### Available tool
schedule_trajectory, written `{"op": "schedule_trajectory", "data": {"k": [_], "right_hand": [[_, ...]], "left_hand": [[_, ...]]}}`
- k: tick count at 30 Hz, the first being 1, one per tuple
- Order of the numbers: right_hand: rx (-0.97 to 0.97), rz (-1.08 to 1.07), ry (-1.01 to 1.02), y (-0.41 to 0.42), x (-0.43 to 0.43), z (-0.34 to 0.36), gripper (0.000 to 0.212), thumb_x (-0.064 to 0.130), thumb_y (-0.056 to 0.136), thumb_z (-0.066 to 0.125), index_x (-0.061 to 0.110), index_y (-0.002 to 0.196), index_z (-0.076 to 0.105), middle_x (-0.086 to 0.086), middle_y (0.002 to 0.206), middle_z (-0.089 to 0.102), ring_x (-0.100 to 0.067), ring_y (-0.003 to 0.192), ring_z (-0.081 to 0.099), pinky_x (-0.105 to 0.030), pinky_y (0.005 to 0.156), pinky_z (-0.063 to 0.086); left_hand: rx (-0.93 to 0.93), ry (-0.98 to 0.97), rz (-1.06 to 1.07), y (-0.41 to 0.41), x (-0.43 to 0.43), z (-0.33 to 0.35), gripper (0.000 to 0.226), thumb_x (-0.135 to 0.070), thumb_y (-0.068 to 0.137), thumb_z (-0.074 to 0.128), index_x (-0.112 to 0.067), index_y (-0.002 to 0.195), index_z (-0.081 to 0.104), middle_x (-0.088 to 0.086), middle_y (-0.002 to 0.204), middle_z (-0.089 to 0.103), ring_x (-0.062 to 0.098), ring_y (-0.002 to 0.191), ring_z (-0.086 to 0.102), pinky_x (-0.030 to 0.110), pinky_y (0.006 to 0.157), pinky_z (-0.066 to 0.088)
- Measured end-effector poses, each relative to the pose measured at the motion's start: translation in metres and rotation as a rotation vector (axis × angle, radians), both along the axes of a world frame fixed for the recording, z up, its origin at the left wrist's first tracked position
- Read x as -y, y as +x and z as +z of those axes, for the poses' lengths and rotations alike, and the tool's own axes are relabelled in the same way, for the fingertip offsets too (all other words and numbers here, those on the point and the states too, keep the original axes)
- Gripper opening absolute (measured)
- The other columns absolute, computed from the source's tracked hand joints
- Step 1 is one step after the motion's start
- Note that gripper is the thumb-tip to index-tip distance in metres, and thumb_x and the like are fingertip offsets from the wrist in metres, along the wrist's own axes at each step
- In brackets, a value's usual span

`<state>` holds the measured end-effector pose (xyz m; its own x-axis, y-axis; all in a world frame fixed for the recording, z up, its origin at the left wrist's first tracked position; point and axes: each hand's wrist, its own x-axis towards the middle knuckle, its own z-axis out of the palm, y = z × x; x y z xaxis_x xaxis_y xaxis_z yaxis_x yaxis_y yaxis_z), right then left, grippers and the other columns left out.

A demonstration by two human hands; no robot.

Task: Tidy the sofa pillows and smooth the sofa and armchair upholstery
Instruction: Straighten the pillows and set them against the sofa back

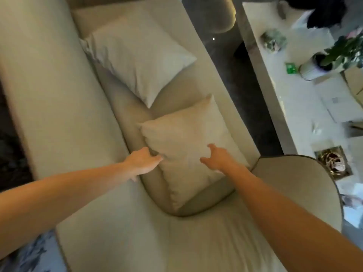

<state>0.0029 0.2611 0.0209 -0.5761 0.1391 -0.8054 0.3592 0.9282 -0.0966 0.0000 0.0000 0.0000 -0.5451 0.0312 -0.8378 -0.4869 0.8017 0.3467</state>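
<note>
Both arms reach in from the bottom of the frame toward the beige pillow lying at centre on the sofa. The left hand is at the pillow's lower left corner, fingers curled onto its edge, though whether it truly grips is hard to tell. The right hand hovers over the pillow's lower right part, fingers spread wide and bent, holding nothing. Up in the upper middle of the frame, a pale grey pillow leans against the sofa back, one corner pointing down toward the beige one. At lower right sits the rounded armchair, and along the right edge a white table carries a potted plant.
</note>
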Motion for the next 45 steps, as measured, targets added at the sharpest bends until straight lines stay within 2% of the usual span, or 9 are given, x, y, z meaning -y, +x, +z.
{"op": "schedule_trajectory", "data": {"k": [7,10,14,17,22,28,37,42,45], "right_hand": [[-0.169,-0.239,-0.026,-0.029,-0.026,-0.1,0.107,0.083,0.072,0.054,0.051,0.151,-0.011,-0.017,0.165,-0.012,-0.042,0.151,-0.003,-0.066,0.118,0.004],[-0.167,-0.299,-0.076,-0.033,-0.041,-0.123,0.114,0.099,0.047,0.044,0.067,0.14,-0.013,-0.006,0.166,-0.01,-0.048,0.148,0.0,-0.073,0.113,0.01],[-0.174,-0.322,-0.116,-0.037,-0.058,-0.118,0.111,0.1,0.048,0.043,0.066,0.143,-0.002,-0.002,0.164,0.003,-0.047,0.145,0.011,-0.063,0.116,0.016],[-0.169,-0.371,-0.199,-0.043,-0.063,-0.101,0.091,0.087,0.073,0.047,0.055,0.151,0.01,-0.008,0.163,0.013,-0.039,0.147,0.017,-0.055,0.121,0.01],[-0.056,-0.494,-0.473,-0.03,-0.018,-0.082,0.075,0.073,0.087,0.044,0.044,0.153,0.024,-0.005,0.164,0.025,-0.028,0.148,0.026,-0.043,0.12,0.016],[0.096,-0.524,-0.629,0.005,0.087,-0.076,0.07,0.069,0.095,0.03,0.042,0.156,0.008,0.002,0.166,0.016,-0.028,0.151,0.017,-0.05,0.123,0.009],[0.05,-0.55,-0.62,-0.066,0.051,-0.033,0.056,0.049,0.102,0.04,0.024,0.152,0.035,-0.003,0.152,0.043,-0.029,0.13,0.048,-0.04,0.094,0.044],[-0.129,-0.693,-0.66,-0.166,0.069,-0.03,0.058,0.048,0.096,0.055,0.04,0.15,0.035,-0.008,0.133,0.059,-0.031,0.106,0.062,-0.042,0.083,0.054],[-0.257,-0.747,-0.667,-0.227,0.113,-0.058,0.071,0.048,0.094,0.058,0.044,0.154,0.021,-0.007,0.144,0.048,-0.031,0.116,0.056,-0.047,0.086,0.055]], "left_hand": [[0.068,0.221,0.638,-0.01,-0.064,-0.101,0.102,-0.058,0.068,0.08,-0.017,0.142,0.022,0.002,0.143,0.047,0.032,0.122,0.051,0.053,0.095,0.05],[-0.091,0.249,0.735,-0.009,-0.079,-0.119,0.081,-0.045,0.069,0.085,-0.019,0.119,0.027,0.002,0.122,0.05,0.023,0.104,0.054,0.04,0.081,0.052],[-0.215,0.202,0.635,-0.011,-0.077,-0.098,0.049,-0.028,0.078,0.081,-0.02,0.101,0.038,-0.003,0.101,0.055,0.022,0.093,0.06,0.035,0.05,0.056],[-0.205,0.197,0.618,-0.008,-0.069,-0.06,0.029,-0.014,0.086,0.072,-0.02,0.091,0.045,0.005,0.106,0.062,0.023,0.091,0.066,0.044,0.05,0.062],[-0.243,0.231,0.643,0.004,-0.031,0.025,0.033,-0.01,0.081,0.076,-0.025,0.082,0.047,0.006,0.082,0.057,0.025,0.072,0.069,0.039,0.045,0.059],[-0.245,0.188,0.624,0.02,0.036,0.082,0.033,-0.005,0.08,0.076,-0.019,0.084,0.047,0.009,0.072,0.046,0.022,0.045,0.061,0.042,0.041,0.056],[-0.389,0.102,0.171,-0.084,0.034,0.091,0.026,-0.04,0.081,0.069,-0.022,0.068,0.056,0.007,0.046,0.066,0.022,0.037,0.064,0.025,0.032,0.048],[-0.544,0.043,0.111,-0.229,0.05,0.034,0.02,-0.036,0.081,0.064,-0.019,0.073,0.059,0.006,0.056,0.069,0.026,0.049,0.07,0.041,0.048,0.06],[-0.73,-0.136,0.114,-0.317,0.08,-0.013,0.027,-0.038,0.083,0.068,-0.017,0.097,0.059,0.012,0.102,0.069,0.034,0.096,0.066,0.042,0.083,0.055]]}}
